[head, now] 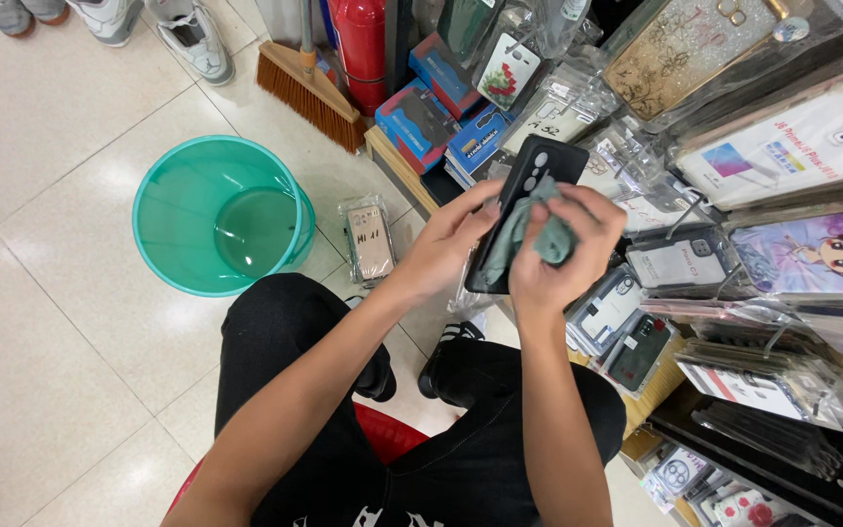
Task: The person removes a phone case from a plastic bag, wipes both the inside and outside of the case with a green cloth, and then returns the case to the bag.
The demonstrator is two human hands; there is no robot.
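Black phone case slants upper-right, left hand clamping its edge, right hand pinching grey cloth.

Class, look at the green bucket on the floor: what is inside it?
The green bucket looks empty: only its bare, shiny bottom and inner wall show. The near inner wall is hidden by the rim, so anything low against it cannot be seen.

This is a small shop that sells phone cases. Racks of phone cases sealed in clear plastic sleeves fill the right side, plain, glittery and cartoon-printed alike. Stacked blue and red cardboard boxes sit on a low wooden shelf. A teal plastic bucket and an orange-bristled broom stand on the cream tiled floor.
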